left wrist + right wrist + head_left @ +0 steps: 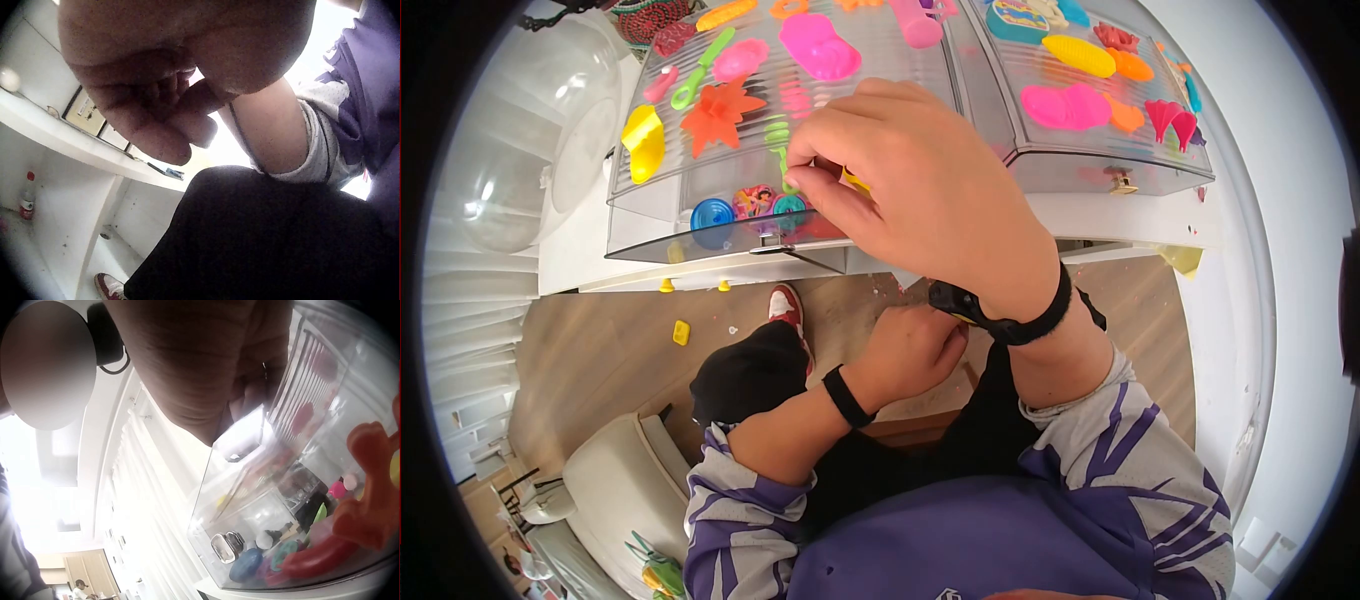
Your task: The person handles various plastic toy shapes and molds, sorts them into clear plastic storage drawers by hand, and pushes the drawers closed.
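Note:
My right hand (900, 180) is over the front of a clear plastic drawer (690, 245), its thumb and forefinger bent toward each other. Beside these fingertips is the stem of a light green toy utensil (778, 150); whether they pinch it I cannot tell. In the right wrist view the palm hides most of the fingers. Within the drawer front are a blue round toy (712, 213), a teal round piece (789, 205) and a pink picture piece (754, 202). Low near my lap, my left hand (910, 350) hangs with loosely curled fingers and nothing visible in it.
The drawer's ribbed top carries an orange leaf-shaped toy (720, 112), a yellow toy (643, 145) and a pink mold (820, 46). A second clear box (1050, 165) to the right bears toy corn (1080, 56) and other toys. A yellow piece (682, 332) lies on the floor.

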`<state>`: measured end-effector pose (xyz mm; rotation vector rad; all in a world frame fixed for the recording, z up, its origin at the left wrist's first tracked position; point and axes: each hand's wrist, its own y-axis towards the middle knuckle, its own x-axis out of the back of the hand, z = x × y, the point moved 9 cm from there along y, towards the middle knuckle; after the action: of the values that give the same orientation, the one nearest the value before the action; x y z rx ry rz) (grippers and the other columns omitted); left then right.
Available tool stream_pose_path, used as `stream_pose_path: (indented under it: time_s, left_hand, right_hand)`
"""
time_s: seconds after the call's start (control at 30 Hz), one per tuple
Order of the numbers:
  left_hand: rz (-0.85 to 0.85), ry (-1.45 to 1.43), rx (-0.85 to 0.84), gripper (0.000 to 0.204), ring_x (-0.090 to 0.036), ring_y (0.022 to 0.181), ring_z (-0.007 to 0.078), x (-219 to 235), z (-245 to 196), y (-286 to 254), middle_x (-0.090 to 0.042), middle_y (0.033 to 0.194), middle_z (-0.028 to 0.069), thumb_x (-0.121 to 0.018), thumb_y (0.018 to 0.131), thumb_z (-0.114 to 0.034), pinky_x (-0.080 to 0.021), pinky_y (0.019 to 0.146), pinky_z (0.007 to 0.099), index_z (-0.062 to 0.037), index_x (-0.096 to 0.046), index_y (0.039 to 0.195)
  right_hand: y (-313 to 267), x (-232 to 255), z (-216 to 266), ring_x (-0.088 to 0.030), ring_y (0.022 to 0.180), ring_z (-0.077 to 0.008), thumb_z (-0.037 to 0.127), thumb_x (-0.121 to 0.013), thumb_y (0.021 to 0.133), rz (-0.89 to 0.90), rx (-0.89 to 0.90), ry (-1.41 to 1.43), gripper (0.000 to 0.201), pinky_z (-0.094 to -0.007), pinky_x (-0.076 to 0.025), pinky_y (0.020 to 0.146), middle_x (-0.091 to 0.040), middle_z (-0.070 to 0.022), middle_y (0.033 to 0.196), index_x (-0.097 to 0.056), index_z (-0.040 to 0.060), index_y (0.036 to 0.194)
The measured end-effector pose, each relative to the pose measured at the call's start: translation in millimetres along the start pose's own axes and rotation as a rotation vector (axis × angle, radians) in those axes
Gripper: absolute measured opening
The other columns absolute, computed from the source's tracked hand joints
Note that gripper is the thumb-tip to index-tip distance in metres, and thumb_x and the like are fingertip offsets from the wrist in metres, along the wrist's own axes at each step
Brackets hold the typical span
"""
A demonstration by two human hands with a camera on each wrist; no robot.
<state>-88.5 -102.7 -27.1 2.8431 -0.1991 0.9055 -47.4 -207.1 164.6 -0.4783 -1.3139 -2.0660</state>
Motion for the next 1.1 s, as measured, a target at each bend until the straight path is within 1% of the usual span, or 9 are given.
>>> stream_pose_path:
  time_s: [0.17, 0.23, 0.27, 0.37, 0.43, 0.87, 0.97, 1.03, 1.1]
  left_hand:
    - [-0.004, 0.011, -0.013, 0.013, -0.075, 0.08, 0.0436, -1, 0, 0, -0.076, 0.085, 0.0197, -0.07, 0.101, -0.016, -0.059, 0.072, 0.0574, -0.006, -0.077, 0.106]
    - [0.004, 0.014, -0.015, 0.013, -0.075, 0.081, 0.0436, -2, -1, 0, -0.076, 0.086, 0.0197, -0.07, 0.101, -0.015, -0.059, 0.072, 0.0576, -0.0063, -0.077, 0.107]
    - [0.006, 0.013, -0.014, 0.013, -0.075, 0.081, 0.0436, -2, 0, 0, -0.076, 0.086, 0.0197, -0.07, 0.101, -0.015, -0.059, 0.072, 0.0576, -0.0063, -0.077, 0.107]
    - [0.021, 0.015, -0.015, 0.014, -0.075, 0.082, 0.0437, -5, 1, 1, -0.076, 0.087, 0.0197, -0.069, 0.101, -0.015, -0.058, 0.073, 0.0578, -0.0064, -0.077, 0.109]
    - [0.034, 0.019, -0.017, 0.015, -0.075, 0.083, 0.0439, -6, 1, 1, -0.076, 0.087, 0.0198, -0.069, 0.101, -0.015, -0.058, 0.073, 0.058, -0.0063, -0.077, 0.11]
    - [0.04, 0.019, -0.024, 0.017, -0.075, 0.084, 0.0444, -10, 2, 1, -0.076, 0.088, 0.02, -0.069, 0.101, -0.015, -0.059, 0.074, 0.0581, -0.0071, -0.078, 0.113]
    - [0.025, 0.022, -0.052, 0.017, -0.076, 0.084, 0.0442, -12, 2, 0, -0.076, 0.087, 0.0203, -0.068, 0.102, -0.015, -0.059, 0.074, 0.0578, -0.0068, -0.078, 0.114]
    - [0.076, 0.041, -0.033, 0.017, -0.076, 0.083, 0.0442, -14, 2, 0, -0.076, 0.087, 0.0201, -0.068, 0.102, -0.015, -0.059, 0.074, 0.0578, -0.0063, -0.078, 0.114]
    - [0.069, 0.052, -0.041, 0.017, -0.076, 0.082, 0.0441, -15, 2, 0, -0.076, 0.087, 0.0199, -0.068, 0.102, -0.015, -0.059, 0.073, 0.0577, -0.006, -0.078, 0.113]
  right_hand:
    - [0, 0, -1, -0.072, 0.093, -0.037, 0.013, -0.08, 0.096, -0.015, 0.011, 0.001, 0.016, -0.0492, -0.056, 0.094, -0.074, -0.0109, 0.088, -0.069, 0.006, 0.089]
    - [-2, -2, -2, -0.07, 0.095, -0.0346, 0.012, -0.079, 0.099, 0.028, 0.015, -0.005, 0.008, -0.0474, -0.056, 0.088, -0.073, -0.0088, 0.094, -0.074, 0.0066, 0.101]
    - [-2, -2, -2, -0.07, 0.095, -0.0346, 0.012, -0.079, 0.099, 0.027, 0.013, -0.004, 0.008, -0.0474, -0.056, 0.088, -0.073, -0.0088, 0.094, -0.074, 0.0066, 0.101]
    - [-2, -3, -1, -0.07, 0.095, -0.0348, 0.012, -0.079, 0.099, 0.016, 0.021, -0.012, 0.009, -0.0476, -0.056, 0.087, -0.073, -0.0088, 0.093, -0.073, 0.0063, 0.101]
    - [-1, -1, 0, -0.072, 0.093, -0.0375, 0.014, -0.079, 0.097, -0.01, 0.014, -0.009, 0.016, -0.0493, -0.056, 0.093, -0.074, -0.0116, 0.087, -0.07, 0.0055, 0.089]
    - [-1, -4, -3, -0.073, 0.094, -0.0379, 0.018, -0.078, 0.099, 0.039, -0.012, -0.028, 0.018, -0.0507, -0.055, 0.094, -0.074, -0.0123, 0.087, -0.071, 0.0052, 0.089]
    - [-1, -5, -3, -0.073, 0.092, -0.0382, 0.018, -0.078, 0.099, 0.026, 0.008, -0.039, 0.018, -0.0509, -0.055, 0.092, -0.073, -0.0128, 0.086, -0.07, 0.0052, 0.088]
    - [-1, -5, -3, -0.073, 0.09, -0.0384, 0.017, -0.078, 0.099, 0.016, 0.019, -0.031, 0.019, -0.0508, -0.055, 0.09, -0.073, -0.013, 0.086, -0.07, 0.0053, 0.087]
    - [-2, -5, -3, -0.073, 0.089, -0.0383, 0.017, -0.078, 0.098, 0.011, 0.024, -0.037, 0.019, -0.0507, -0.055, 0.089, -0.073, -0.0131, 0.085, -0.07, 0.0053, 0.086]
